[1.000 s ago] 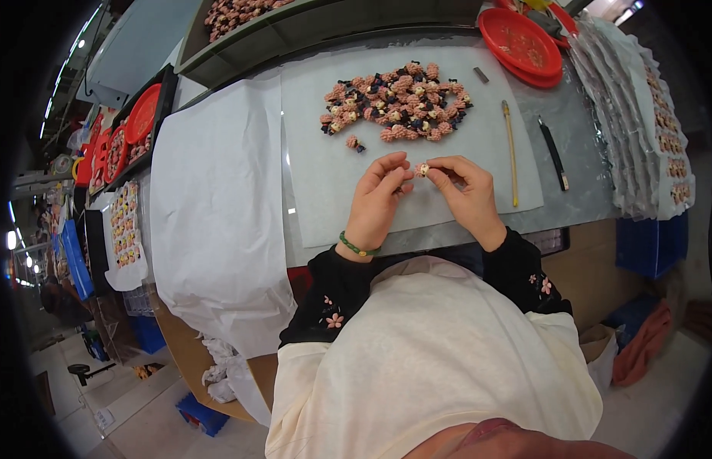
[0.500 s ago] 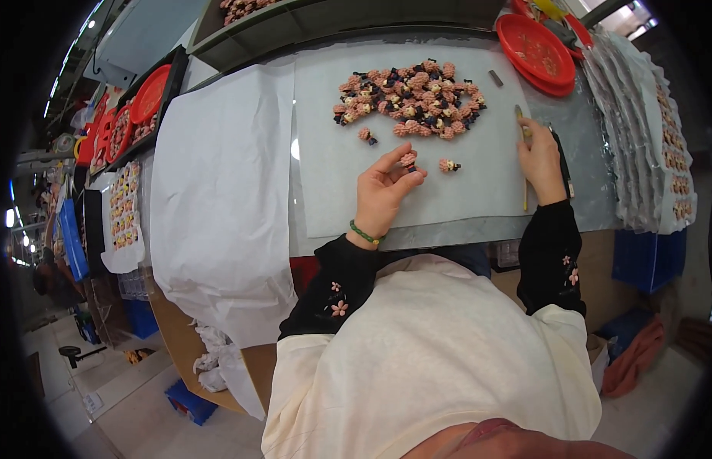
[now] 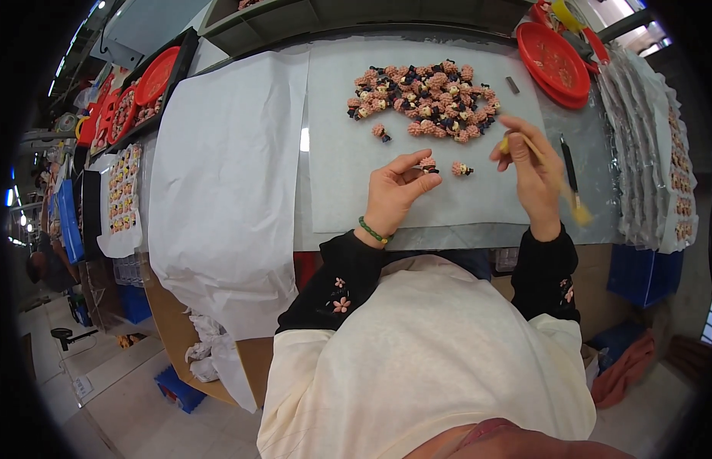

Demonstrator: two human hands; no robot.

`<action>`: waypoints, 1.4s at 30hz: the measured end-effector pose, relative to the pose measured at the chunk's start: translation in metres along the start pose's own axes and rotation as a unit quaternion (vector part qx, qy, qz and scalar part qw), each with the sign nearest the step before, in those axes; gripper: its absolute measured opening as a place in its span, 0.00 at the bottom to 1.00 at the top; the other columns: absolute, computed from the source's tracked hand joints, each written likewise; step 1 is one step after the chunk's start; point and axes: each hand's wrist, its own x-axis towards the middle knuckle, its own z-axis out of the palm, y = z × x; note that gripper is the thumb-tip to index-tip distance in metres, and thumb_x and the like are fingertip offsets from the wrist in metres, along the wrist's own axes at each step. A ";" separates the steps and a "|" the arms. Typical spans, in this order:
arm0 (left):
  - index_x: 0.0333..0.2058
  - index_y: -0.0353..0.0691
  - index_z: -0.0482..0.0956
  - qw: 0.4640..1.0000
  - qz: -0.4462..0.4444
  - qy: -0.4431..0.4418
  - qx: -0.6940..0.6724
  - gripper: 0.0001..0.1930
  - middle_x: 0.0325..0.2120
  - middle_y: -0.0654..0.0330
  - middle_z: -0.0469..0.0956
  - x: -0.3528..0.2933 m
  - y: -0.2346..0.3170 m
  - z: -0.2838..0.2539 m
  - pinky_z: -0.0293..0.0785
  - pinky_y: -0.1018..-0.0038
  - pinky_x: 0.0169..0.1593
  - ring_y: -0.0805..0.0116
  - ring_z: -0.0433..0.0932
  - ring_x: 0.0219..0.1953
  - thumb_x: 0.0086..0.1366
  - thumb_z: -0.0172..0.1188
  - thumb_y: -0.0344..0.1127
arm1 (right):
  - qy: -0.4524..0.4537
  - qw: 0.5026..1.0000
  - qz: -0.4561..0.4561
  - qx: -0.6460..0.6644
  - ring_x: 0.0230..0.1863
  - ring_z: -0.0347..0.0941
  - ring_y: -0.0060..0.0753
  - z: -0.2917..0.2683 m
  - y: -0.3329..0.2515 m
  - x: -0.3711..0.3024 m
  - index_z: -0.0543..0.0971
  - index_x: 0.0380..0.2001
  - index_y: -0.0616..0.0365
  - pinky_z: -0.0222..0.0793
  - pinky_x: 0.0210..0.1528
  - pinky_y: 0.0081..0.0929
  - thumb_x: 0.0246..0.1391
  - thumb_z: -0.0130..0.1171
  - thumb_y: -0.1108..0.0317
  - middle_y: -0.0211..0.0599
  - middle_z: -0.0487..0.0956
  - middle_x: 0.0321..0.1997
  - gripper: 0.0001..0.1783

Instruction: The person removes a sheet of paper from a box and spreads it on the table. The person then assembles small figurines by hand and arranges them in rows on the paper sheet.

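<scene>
White sheet (image 3: 226, 176) covering left, pale mat (image 3: 467, 203) lying right of it; grey-green crate (image 3: 371, 15) blocking far edge. Figurine heap (image 3: 445, 101) filling mat's far part; red plates (image 3: 553, 65) crowding far right. Left hand (image 3: 398, 191) pinching small figurine (image 3: 428, 165), near heap; right hand (image 3: 536, 172) gripping blurred yellow brush (image 3: 581, 213), beside black tool (image 3: 568, 162). Loose figurine (image 3: 462, 168) lying between hands.

On my remote feed I make out a loose, cream-white cloth top (image 3: 425, 344) and black fabric forearm sleeves (image 3: 546, 269), each decorated with pink petalled flowers (image 3: 341, 305); I also see a green beaded bracelet (image 3: 369, 230) with a yellowish bead, at the left hand's (image 3: 394, 193) wrist.
</scene>
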 end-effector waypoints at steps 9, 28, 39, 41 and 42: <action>0.42 0.32 0.73 0.999 0.023 -0.002 -0.022 0.19 0.33 0.62 0.72 0.006 -0.011 0.001 0.72 0.84 0.37 0.76 0.74 0.34 0.48 0.61 0.19 | -0.125 0.966 -0.153 -0.164 0.20 0.65 0.23 0.048 0.021 -0.003 0.73 0.29 0.65 0.61 0.22 0.20 0.54 0.49 0.69 0.35 0.72 0.22 0.09; 0.43 0.28 0.71 1.000 -0.019 0.003 -0.024 0.20 0.34 0.59 0.75 0.002 0.001 -0.001 0.71 0.84 0.37 0.77 0.74 0.35 0.49 0.61 0.21 | -0.135 0.969 -0.106 -0.177 0.23 0.65 0.18 0.042 0.021 -0.004 0.73 0.31 0.64 0.61 0.25 0.15 0.56 0.47 0.67 0.33 0.72 0.25 0.11; 0.48 0.28 0.65 0.994 -0.020 -0.042 -0.098 0.21 0.42 0.50 0.72 0.005 -0.003 -0.006 0.71 0.75 0.44 0.66 0.75 0.38 0.53 0.53 0.18 | -0.090 0.990 -0.038 -0.104 0.25 0.65 0.17 0.030 0.024 -0.010 0.73 0.31 0.64 0.61 0.26 0.15 0.56 0.47 0.66 0.31 0.72 0.26 0.11; 0.49 0.28 0.65 0.993 -0.020 -0.046 -0.104 0.22 0.43 0.49 0.71 0.005 -0.003 -0.006 0.71 0.75 0.44 0.66 0.74 0.38 0.53 0.53 0.18 | -0.065 0.984 -0.043 -0.162 0.25 0.65 0.18 0.019 0.026 -0.008 0.73 0.31 0.65 0.61 0.27 0.16 0.56 0.47 0.66 0.31 0.72 0.26 0.11; 0.49 0.29 0.64 0.992 -0.019 -0.049 -0.112 0.22 0.44 0.48 0.70 0.006 -0.003 -0.007 0.71 0.75 0.44 0.66 0.74 0.39 0.53 0.52 0.18 | -0.034 0.980 -0.066 -0.185 0.25 0.67 0.21 0.013 0.028 -0.008 0.73 0.31 0.64 0.63 0.28 0.17 0.55 0.49 0.68 0.33 0.73 0.27 0.09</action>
